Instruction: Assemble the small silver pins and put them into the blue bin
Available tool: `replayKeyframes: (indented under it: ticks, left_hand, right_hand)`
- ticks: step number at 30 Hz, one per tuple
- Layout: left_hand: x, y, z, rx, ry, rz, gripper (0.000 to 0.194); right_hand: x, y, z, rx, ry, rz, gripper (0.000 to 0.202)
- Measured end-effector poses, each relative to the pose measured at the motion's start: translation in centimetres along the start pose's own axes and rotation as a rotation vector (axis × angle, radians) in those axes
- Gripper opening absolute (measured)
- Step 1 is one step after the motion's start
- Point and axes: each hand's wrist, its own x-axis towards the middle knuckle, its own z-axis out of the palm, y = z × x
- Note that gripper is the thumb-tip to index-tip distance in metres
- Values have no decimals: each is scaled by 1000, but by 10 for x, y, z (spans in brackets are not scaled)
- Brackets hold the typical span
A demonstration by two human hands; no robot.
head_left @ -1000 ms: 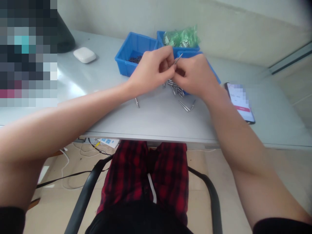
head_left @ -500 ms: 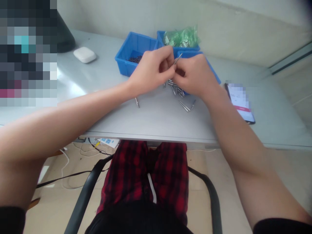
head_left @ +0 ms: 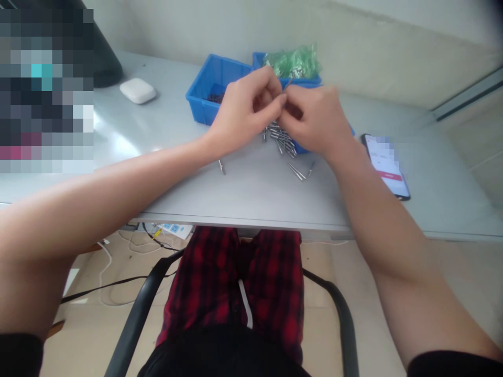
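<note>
My left hand (head_left: 247,107) and my right hand (head_left: 316,118) meet above the blue bins, fingertips pinched together. Between them pokes the tip of a thin metal piece (head_left: 290,82); fingers cover the rest. Both hands seem closed on it. Just below lies a pile of slim silver metal pieces (head_left: 283,141), beside a blue bin (head_left: 302,148) largely hidden behind my right hand. Nearer the table edge are a few loose metal pieces (head_left: 296,172), and a single loose piece (head_left: 221,167) rests under my left forearm.
A blue bin (head_left: 196,107) at back left holds small dark parts (head_left: 216,98). Another blue bin (head_left: 258,60) behind holds a green plastic bag (head_left: 294,63). A phone (head_left: 387,167) lies right; a white case (head_left: 137,91) sits left. Chair armrests flank my legs.
The metal piece between my fingers shows less of its length now. My right hand has shifted slightly, and more of the pile shows beneath the hands.
</note>
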Motion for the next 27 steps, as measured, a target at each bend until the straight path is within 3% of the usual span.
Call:
replayKeyframes:
  ticks: [4, 9, 12, 16, 19, 23, 27]
  left_hand:
    - [4, -12, 3, -35, 49, 7, 15]
    - [5, -12, 4, -78, 47, -35, 27]
    - [5, -14, 2, -73, 14, -37, 39]
    - [5, -21, 0, -59, -27, 6, 41]
    - [4, -28, 7, -44, -26, -21, 44]
    - [4, -29, 15, -45, 200, -73, 52]
    - [6, -22, 11, -24, 146, -107, 49]
  right_hand:
    - [-1, -8, -6, 60, 106, -24, 14]
    - [-4, -11, -5, 119, 275, -201, 34]
    - [-6, -12, -6, 143, 262, -162, 45]
    - [-7, -12, -9, 93, 227, -91, 50]
    - [-7, -13, -11, 54, 245, -94, 40]
    - [-7, -14, -15, 43, 307, -58, 13]
    - [-5, -11, -11, 46, 206, -7, 11]
